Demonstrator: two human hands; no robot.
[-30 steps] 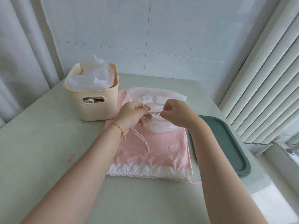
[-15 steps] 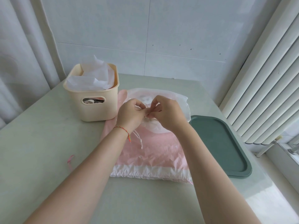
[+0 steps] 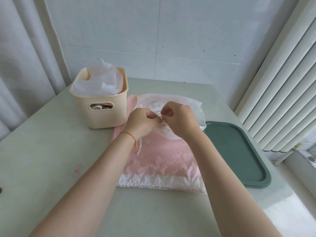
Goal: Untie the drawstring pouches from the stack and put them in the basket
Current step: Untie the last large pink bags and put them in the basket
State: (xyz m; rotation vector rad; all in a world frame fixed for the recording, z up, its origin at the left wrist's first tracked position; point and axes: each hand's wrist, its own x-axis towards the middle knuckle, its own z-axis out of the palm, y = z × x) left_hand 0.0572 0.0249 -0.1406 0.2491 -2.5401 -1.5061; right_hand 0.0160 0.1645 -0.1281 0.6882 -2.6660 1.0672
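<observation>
The drawstring [image 3: 160, 117] of the white pouch [image 3: 172, 106] is pinched between the left hand [image 3: 142, 123] and right hand [image 3: 179, 119], atop the pink stack [image 3: 162, 161]. Untying is under way; next, loosen the knot, then carry the pouch left to the basket [image 3: 102, 115].

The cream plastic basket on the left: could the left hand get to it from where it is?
Probably yes. The left hand is beside the cream plastic basket, nothing stands between them, but it is pinching the white drawstring.
</observation>
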